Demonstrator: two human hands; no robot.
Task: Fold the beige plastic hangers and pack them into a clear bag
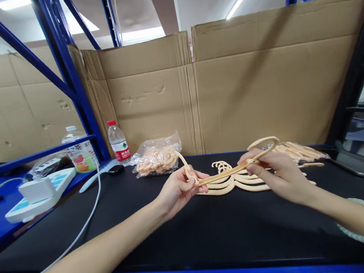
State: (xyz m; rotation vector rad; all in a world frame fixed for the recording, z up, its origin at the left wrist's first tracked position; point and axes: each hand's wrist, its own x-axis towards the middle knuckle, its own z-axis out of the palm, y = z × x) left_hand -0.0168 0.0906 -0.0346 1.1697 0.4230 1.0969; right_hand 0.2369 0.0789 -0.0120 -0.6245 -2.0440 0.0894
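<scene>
My left hand [184,187] pinches the left end of a slim beige plastic hanger part [222,176], with a thin curved beige piece [182,159] rising from its fingers. My right hand [278,170] grips the same part farther right, where a curved end [264,140] loops up above the knuckles. Whether these are one piece or joined pieces I cannot tell. Just behind and below lie several beige hangers [221,191] in a row on the black table mat [208,236], their hooks toward the back. The hands partly cover them.
A clear bag of curved beige pieces [158,159] and a bag of beige strips [304,150] lie at the back. Left stand a red-capped bottle [119,142], another bottle [82,156], a brush [96,175] and a power strip [63,185] with a trailing white cable [88,218]. Cardboard [278,79] walls the rear.
</scene>
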